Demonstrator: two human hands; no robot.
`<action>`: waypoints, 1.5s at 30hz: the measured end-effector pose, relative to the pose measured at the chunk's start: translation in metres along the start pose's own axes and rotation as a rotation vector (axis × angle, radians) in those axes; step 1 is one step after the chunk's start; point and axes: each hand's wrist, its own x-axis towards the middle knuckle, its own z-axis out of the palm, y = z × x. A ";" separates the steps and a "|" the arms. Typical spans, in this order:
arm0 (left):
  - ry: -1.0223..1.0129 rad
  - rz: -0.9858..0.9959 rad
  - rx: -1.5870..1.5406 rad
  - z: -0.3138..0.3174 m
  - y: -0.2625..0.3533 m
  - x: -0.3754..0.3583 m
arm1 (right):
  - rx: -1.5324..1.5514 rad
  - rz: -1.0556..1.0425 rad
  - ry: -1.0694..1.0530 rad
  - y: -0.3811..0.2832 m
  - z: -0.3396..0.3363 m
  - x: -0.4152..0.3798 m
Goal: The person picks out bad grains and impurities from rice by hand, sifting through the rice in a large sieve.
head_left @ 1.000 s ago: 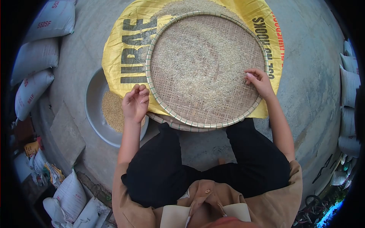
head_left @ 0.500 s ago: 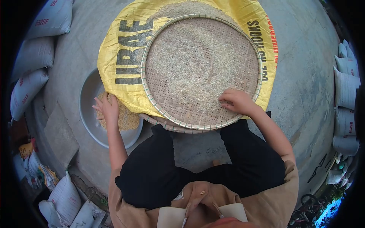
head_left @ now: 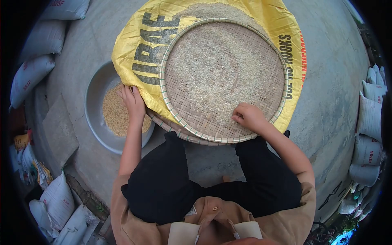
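In front of my knees a round woven bamboo tray bears a spread layer of pale grain. My right hand is over its near right part, thumb and fingers pinched together at the grain; whatever lies between the fingertips is too small to make out. My left hand is at the near left edge of a yellow printed sack, above a metal basin. Its fingers are extended and slightly bent beside the sack's edge. Golden grain fills part of the basin.
Another woven tray lies partly hidden beneath the upper one. More grain lies on the sack behind the trays. White filled sacks line the left side, and others stand along the right. The floor is concrete.
My left hand has moved right, from over the basin's grain to the sack's edge, its fingers drawn closer together. My right hand's fingers have closed into a pinch. The view has shifted slightly.
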 end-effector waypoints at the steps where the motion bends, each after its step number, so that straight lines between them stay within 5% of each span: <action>1: -0.015 0.002 -0.018 0.001 0.001 0.000 | -0.003 -0.004 -0.003 0.000 0.000 0.000; 13: 0.042 0.088 -0.124 0.013 0.018 -0.004 | 0.155 0.060 0.071 0.003 -0.027 0.001; 15: 0.055 0.110 -0.111 0.014 0.018 -0.005 | 0.261 0.285 0.028 -0.005 -0.041 0.003; 18: 0.054 0.056 -0.088 0.017 0.014 -0.008 | 0.224 0.287 -0.051 -0.016 -0.058 0.025; 20: 0.082 0.067 -0.087 0.019 0.015 -0.009 | 0.217 0.035 0.037 -0.025 -0.045 0.054; 23: 0.086 0.063 -0.107 0.021 0.014 -0.009 | 0.520 0.048 -0.390 -0.112 -0.052 0.106; 25: 0.082 0.062 -0.108 0.022 0.015 -0.008 | 0.879 -0.119 -0.566 -0.162 -0.055 0.125; 28: 0.053 0.014 -0.134 0.017 0.020 -0.010 | 1.114 -0.186 -0.624 -0.176 -0.060 0.122; 30: 0.059 -0.008 -0.176 0.019 0.018 -0.009 | 0.814 -0.267 -0.504 -0.147 -0.064 0.115; 35: 0.078 0.033 -0.150 0.022 0.012 -0.009 | 0.178 0.024 -0.292 -0.032 -0.054 0.052; 45: 0.056 0.035 -0.130 0.022 0.010 -0.009 | 0.116 -0.004 -0.121 0.005 -0.008 -0.009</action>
